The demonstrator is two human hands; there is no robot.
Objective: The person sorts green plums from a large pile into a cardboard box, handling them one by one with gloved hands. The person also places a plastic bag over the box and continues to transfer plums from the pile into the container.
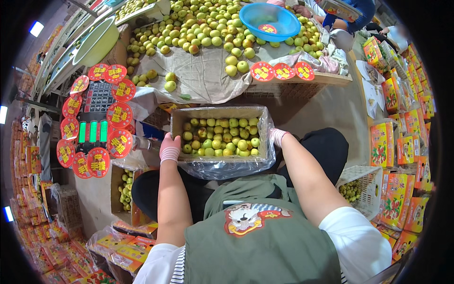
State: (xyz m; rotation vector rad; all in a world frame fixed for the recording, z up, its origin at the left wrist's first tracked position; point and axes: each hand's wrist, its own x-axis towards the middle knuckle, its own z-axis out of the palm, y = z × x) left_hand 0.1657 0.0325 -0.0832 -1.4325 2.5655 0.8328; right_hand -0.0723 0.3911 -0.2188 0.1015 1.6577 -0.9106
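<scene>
A cardboard box [219,113] with a clear plastic liner [227,170] sits before me, in front of my lap. Green, partly brown-red jujube fruits [220,137] cover its bottom in several rows. My left hand [170,147], in a pink glove with a striped cuff, grips the box's left wall, thumb upward. My right hand [278,137], gloved the same way, is at the right wall against the liner; its fingers are mostly hidden behind plastic. The liner hangs over the near and right walls.
Beyond the box, a cloth-covered sorting table [198,71] bears loose fruits and a blue basin [269,22]. Left stands a digital scale's panel [95,106] ringed with red stickers. Fruit fills a crate [361,191] on my right. Printed cartons [383,143] line both sides. Other people are at the upper right.
</scene>
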